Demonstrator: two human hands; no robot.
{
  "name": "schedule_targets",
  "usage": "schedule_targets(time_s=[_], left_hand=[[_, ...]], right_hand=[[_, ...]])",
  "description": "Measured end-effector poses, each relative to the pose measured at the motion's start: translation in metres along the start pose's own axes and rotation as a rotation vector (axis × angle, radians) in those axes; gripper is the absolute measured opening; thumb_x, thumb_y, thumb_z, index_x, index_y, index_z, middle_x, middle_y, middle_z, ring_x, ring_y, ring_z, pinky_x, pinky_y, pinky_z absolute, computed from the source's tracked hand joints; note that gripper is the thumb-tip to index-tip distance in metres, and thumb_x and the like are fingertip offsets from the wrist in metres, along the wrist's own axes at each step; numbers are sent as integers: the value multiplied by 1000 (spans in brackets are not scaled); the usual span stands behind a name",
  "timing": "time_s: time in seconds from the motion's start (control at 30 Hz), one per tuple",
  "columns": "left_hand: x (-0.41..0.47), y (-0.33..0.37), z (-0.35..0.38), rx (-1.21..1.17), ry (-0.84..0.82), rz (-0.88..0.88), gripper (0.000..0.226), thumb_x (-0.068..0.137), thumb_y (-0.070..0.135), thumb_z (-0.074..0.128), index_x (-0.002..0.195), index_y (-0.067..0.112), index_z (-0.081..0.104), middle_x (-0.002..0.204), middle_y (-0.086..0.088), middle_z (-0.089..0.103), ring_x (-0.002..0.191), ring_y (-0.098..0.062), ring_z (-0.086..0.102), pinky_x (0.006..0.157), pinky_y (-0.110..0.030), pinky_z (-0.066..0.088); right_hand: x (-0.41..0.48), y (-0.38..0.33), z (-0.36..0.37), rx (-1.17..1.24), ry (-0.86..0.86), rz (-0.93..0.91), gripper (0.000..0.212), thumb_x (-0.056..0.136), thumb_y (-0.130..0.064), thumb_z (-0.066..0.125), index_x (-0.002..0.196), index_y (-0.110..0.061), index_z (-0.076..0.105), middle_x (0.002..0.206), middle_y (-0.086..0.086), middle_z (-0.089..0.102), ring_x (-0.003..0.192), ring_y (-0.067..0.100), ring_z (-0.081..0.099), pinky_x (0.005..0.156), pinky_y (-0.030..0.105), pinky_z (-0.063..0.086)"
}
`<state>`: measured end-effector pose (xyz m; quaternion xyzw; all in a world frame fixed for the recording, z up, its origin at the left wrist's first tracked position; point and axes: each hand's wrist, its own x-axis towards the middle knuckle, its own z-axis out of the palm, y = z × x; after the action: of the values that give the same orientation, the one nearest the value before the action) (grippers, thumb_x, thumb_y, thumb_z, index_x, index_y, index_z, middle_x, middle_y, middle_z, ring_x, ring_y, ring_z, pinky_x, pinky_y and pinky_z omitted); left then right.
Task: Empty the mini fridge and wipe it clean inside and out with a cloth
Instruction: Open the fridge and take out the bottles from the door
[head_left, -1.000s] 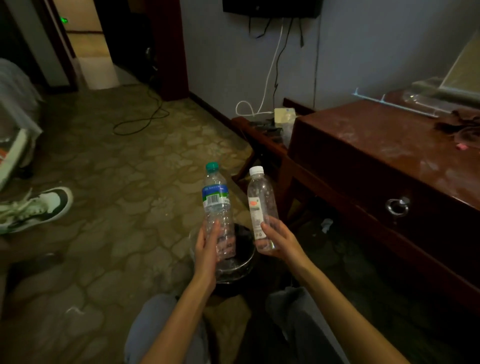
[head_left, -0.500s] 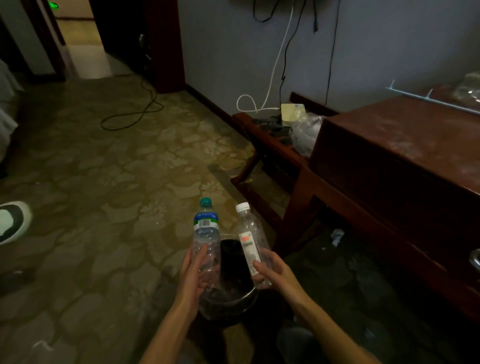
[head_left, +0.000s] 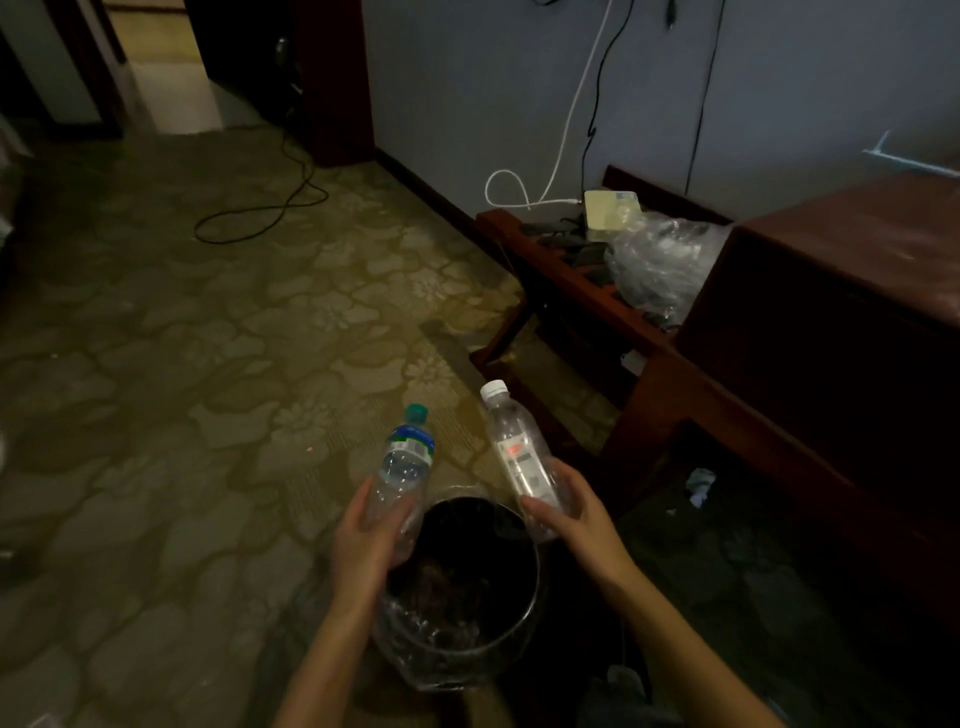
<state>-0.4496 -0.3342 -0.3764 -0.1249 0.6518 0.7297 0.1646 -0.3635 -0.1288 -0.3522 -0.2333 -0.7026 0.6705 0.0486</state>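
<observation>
Two bottles held over round black waste bin (head_left: 511, 618).
Left hand (head_left: 366, 545) grips clear green-capped plastic bottle (head_left: 402, 467); right hand (head_left: 571, 512) grips clear white-capped plastic bottle (head_left: 517, 457), both tilted just above bin rim.

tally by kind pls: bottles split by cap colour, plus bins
green-capped bottle, in left hand: 1
white-capped bottle, in right hand: 1
waste bin, below both bottles: 1
total: 3
</observation>
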Motion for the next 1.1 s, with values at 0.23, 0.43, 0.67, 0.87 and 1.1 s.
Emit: schedule_targets(time_s=[0.23, 0.43, 0.67, 0.87, 1.1], left_hand=[[4, 3, -7, 31, 73, -38, 68, 81, 24, 76, 141, 20, 45, 125, -9, 58, 96, -22, 63, 63, -28, 51], [3, 0, -25, 173, 129, -62, 68, 76, 30, 80, 137, 21, 51, 123, -7, 61, 103, -26, 63, 90, -46, 54], [3, -3, -38, 346, 92, -85, 64, 74, 33, 81, 131, 20, 55, 121, -9, 63, 100, -26, 64, 89, -48, 54], [1, -5, -40, 577, 48, -27, 61, 78, 41, 76, 132, 24, 54, 124, -2, 58, 98, -14, 57, 85, -33, 51], [1, -6, -37, 770, 17, 10, 63, 81, 44, 73, 136, 24, 51, 132, 0, 57, 102, -13, 55, 87, -27, 45]], right_hand=[[6, 7, 12, -350, 260, -20, 81, 70, -47, 80, 137, -33, 36, 126, -8, 52, 113, 18, 56, 94, 46, 52], [22, 26, 40, -660, 182, -139, 64, 74, -41, 79, 126, -29, 45, 127, -9, 55, 112, 12, 56, 89, 38, 52], [39, 83, 65, -904, -64, -69, 57, 80, -41, 73, 127, -24, 46, 134, -5, 49, 116, 15, 55, 94, 37, 49], [42, 127, 72, -1066, -134, -43, 39, 81, -44, 70, 110, -26, 50, 121, -5, 57, 111, 16, 57, 102, 35, 36], [40, 151, 69, -1281, -317, 128, 26, 94, -42, 50, 114, -33, 64, 116, -8, 66, 121, 10, 52, 118, 38, -3]])
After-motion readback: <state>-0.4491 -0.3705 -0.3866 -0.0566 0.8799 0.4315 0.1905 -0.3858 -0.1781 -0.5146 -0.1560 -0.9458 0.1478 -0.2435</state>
